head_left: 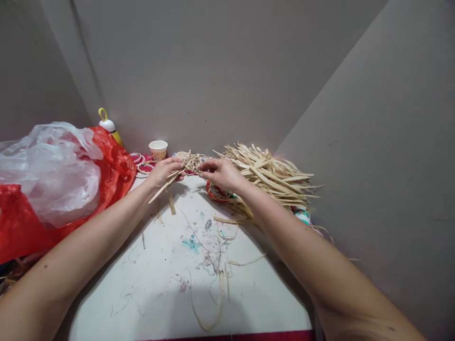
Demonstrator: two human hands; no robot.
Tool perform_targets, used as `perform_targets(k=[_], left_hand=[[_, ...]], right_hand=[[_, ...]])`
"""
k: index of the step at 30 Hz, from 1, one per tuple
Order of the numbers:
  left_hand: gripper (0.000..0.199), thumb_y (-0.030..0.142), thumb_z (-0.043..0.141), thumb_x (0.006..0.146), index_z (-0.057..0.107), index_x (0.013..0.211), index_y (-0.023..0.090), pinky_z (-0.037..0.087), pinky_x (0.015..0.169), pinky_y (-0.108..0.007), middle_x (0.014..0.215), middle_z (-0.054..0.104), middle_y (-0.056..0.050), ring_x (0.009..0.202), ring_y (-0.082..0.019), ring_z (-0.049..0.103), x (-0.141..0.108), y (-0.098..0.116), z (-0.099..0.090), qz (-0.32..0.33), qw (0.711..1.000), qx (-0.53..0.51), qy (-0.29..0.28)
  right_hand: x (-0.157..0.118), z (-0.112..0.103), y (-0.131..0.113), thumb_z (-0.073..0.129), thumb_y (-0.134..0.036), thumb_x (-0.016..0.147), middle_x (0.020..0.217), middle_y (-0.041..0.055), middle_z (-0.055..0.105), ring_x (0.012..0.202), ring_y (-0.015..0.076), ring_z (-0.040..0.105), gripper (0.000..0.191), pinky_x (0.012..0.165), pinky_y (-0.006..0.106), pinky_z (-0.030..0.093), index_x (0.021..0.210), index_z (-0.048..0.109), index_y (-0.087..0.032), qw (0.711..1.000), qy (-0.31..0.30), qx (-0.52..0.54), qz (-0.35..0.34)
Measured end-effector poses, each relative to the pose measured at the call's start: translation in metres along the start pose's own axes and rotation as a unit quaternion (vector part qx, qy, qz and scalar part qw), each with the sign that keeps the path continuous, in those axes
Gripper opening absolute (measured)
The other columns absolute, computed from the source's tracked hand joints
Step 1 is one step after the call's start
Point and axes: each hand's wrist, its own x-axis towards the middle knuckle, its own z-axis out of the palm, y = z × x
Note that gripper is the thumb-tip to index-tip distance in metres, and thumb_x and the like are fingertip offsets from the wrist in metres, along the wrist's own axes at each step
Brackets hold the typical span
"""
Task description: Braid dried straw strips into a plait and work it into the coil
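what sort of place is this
Probably a small craft workspace: a stained white table, a heap of pale, straw-like strips, and a woven-looking piece being handled.

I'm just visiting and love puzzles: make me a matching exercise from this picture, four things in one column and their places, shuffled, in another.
Things
1. Woven straw piece
2. Paper cup
3. Heap of dried straw-like strips
4. Bottle with a yellow loop

Places
A. Upright near the wall, just beyond the left hand
B. Partly hidden behind the red plastic bag
C. Between the two hands
D. To the right of the right hand

Pairs: 1-C, 2-A, 3-D, 4-B
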Motion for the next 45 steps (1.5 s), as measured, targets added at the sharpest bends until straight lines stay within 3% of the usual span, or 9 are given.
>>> perform_targets(k=[6, 20, 25, 30, 35, 40, 45], left_hand=[[0.008, 0.01, 0.065, 0.073, 0.057, 0.076, 0.012, 0.048, 0.051, -0.018, 0.059, 0.06, 0.0, 0.051, -0.007, 0.058, 0.002, -0.005, -0.006, -0.014, 0.999, -0.001, -0.032], [0.015, 0.011, 0.07, 0.065, 0.059, 0.076, 0.013, 0.044, 0.053, -0.019, 0.06, 0.058, 0.002, 0.052, -0.006, 0.055, 0.0, -0.007, -0.01, -0.017, 0.996, -0.008, -0.086], [0.016, 0.012, 0.072, 0.064, 0.062, 0.077, 0.013, 0.044, 0.055, -0.019, 0.061, 0.059, 0.002, 0.054, -0.006, 0.056, -0.002, -0.005, -0.012, -0.013, 0.992, -0.008, -0.123], [0.015, 0.013, 0.072, 0.066, 0.064, 0.079, 0.013, 0.046, 0.058, -0.021, 0.062, 0.061, 0.001, 0.054, -0.006, 0.057, -0.004, -0.005, -0.012, -0.009, 0.992, 0.022, -0.123], [0.011, 0.011, 0.07, 0.067, 0.063, 0.075, 0.012, 0.043, 0.056, -0.022, 0.06, 0.06, 0.002, 0.05, -0.006, 0.056, -0.008, -0.005, -0.006, 0.028, 0.989, 0.069, -0.126], [0.011, 0.009, 0.068, 0.065, 0.06, 0.072, 0.012, 0.041, 0.053, -0.023, 0.056, 0.059, 0.003, 0.048, -0.006, 0.052, -0.014, -0.004, 0.003, 0.059, 0.987, 0.107, -0.107], [0.012, 0.014, 0.068, 0.067, 0.06, 0.075, 0.013, 0.041, 0.057, -0.022, 0.058, 0.058, 0.004, 0.052, -0.006, 0.053, -0.017, -0.013, 0.006, 0.073, 0.976, 0.163, -0.124]], right_hand=[[0.001, 0.002, 0.007, 0.066, -0.024, 0.071, 0.07, 0.0027, 0.067, 0.063, 0.0133, 0.056, 0.013, 0.062, 0.027, 0.043, 0.078, 0.072, -0.015, 0.999, 0.003, 0.039, -0.019], [-0.003, -0.007, -0.004, 0.064, -0.024, 0.076, 0.069, -0.0003, 0.063, 0.06, 0.011, 0.049, 0.007, 0.058, 0.024, 0.035, 0.077, 0.065, -0.018, 0.988, 0.054, -0.104, -0.105], [-0.004, -0.005, 0.003, 0.064, -0.023, 0.076, 0.084, 0.004, 0.064, 0.072, 0.0141, 0.053, 0.008, 0.064, 0.026, 0.037, 0.08, 0.07, -0.019, 0.97, 0.047, -0.182, -0.156], [-0.005, -0.001, 0.004, 0.062, -0.026, 0.076, 0.066, 0.0019, 0.064, 0.058, 0.0125, 0.053, 0.015, 0.059, 0.026, 0.04, 0.083, 0.072, -0.017, 0.992, 0.065, -0.08, -0.078], [-0.008, 0.001, -0.009, 0.054, -0.016, 0.075, 0.084, 0.0049, 0.071, 0.074, 0.015, 0.063, 0.024, 0.07, 0.028, 0.047, 0.09, 0.072, -0.016, 0.996, 0.01, 0.043, -0.074], [-0.012, 0.003, -0.017, 0.057, -0.027, 0.076, 0.077, 0.0051, 0.069, 0.069, 0.0148, 0.06, 0.02, 0.066, 0.027, 0.045, 0.085, 0.069, -0.014, 0.997, -0.008, 0.036, -0.064], [-0.022, 0.008, -0.02, 0.051, -0.019, 0.075, 0.067, 0.0018, 0.062, 0.06, 0.0123, 0.052, 0.015, 0.059, 0.024, 0.038, 0.081, 0.064, -0.015, 0.995, -0.01, -0.06, -0.078]])
